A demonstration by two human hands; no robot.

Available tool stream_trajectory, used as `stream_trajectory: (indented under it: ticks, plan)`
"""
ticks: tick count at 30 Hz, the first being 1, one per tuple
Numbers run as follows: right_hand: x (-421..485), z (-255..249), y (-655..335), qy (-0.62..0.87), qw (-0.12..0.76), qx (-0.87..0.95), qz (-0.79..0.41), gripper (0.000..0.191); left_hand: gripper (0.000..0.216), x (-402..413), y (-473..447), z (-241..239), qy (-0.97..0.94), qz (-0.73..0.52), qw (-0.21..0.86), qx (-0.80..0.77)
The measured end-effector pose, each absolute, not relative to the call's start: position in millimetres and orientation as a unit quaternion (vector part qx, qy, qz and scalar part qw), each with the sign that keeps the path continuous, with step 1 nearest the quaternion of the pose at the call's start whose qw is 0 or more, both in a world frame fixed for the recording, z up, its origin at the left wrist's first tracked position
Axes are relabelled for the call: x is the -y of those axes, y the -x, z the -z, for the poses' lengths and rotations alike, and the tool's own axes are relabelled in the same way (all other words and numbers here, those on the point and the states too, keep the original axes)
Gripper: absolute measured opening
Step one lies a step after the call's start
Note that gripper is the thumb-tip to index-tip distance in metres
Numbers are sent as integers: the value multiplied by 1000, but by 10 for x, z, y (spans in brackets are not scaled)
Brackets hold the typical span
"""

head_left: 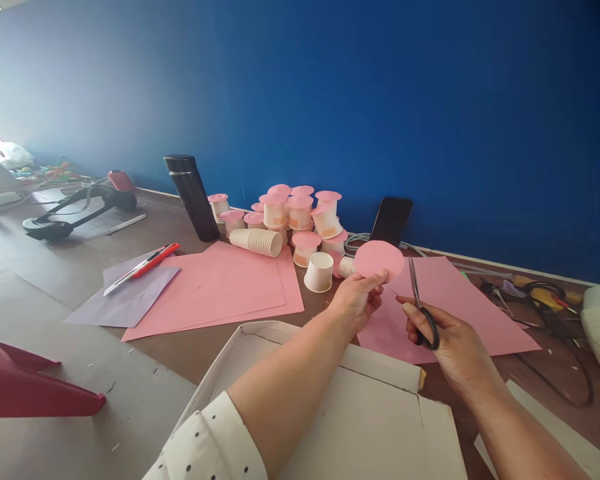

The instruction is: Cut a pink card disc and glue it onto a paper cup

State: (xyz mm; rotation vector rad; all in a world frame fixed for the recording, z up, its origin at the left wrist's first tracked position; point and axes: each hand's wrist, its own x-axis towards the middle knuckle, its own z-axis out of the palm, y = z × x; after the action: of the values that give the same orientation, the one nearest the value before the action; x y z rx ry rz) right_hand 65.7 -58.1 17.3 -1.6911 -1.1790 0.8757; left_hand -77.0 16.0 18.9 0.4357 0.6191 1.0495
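My left hand (356, 298) pinches a round pink paper disc (379, 259) by its lower edge and holds it up above the table. Just to its right, my right hand (443, 337) grips black-handled scissors (420, 303), blades pointing up and close together beside the disc. Both hands hover over a pink paper sheet (467, 307). Behind the disc stands a cluster of small paper cups topped with pink discs (300, 213), with a bare upturned cup (319, 272) in front.
Larger pink sheets (220, 287) and a lilac sheet (125, 300) with a red utility knife (143, 265) lie left. A black flask (193, 197), a stack of cups on its side (257, 241), a phone (391, 220), cables (545, 300) and a white cardboard box (370, 413) surround me.
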Motion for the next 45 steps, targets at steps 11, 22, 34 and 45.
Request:
stream_trajectory:
  ticks: [11, 22, 34, 45]
  plan:
    - [604, -208, -657, 659, 452, 488, -351, 68, 53, -169, 767, -152, -256, -493, 774, -304]
    - [599, -201, -665, 660, 447, 490, -352, 67, 50, -182, 768, -136, -295, -490, 749, -335]
    - [594, -193, -669, 658, 452, 491, -350, 65, 45, -164, 817, -178, -354, -479, 720, -355]
    - [605, -179, -678, 650, 451, 510, -338, 63, 33, -165, 837, -218, -379, -476, 698, -376]
